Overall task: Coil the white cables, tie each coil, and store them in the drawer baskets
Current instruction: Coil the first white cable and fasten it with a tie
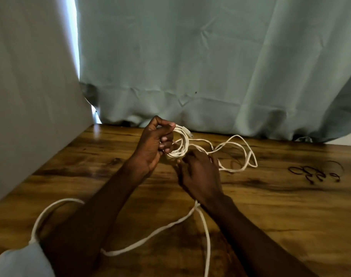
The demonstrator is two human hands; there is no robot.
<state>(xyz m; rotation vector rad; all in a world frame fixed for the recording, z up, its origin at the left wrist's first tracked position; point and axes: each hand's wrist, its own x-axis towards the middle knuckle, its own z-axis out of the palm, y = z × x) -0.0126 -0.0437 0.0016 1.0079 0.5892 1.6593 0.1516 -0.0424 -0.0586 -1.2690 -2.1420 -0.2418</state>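
While a pale green curtain (pixel 210 66) fills the upper frame, two bare arms reach over a dark-grained wooden bench (pixel 280 206). At centre, the left hand (pixel 153 144) curls its fingers (pixel 166 139) round a small coil of thin white cable (pixel 180 144). Just below it, the right hand (pixel 198 172) pinches the cable's loose strand, though its fingertips are hidden. More white cable (pixel 160 229) loops across the lower frame. Thin black ties (pixel 314 171) lie at right.

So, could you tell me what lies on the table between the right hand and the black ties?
In the head view, loose white cable loops lie between the right hand and the black ties, then bare table.
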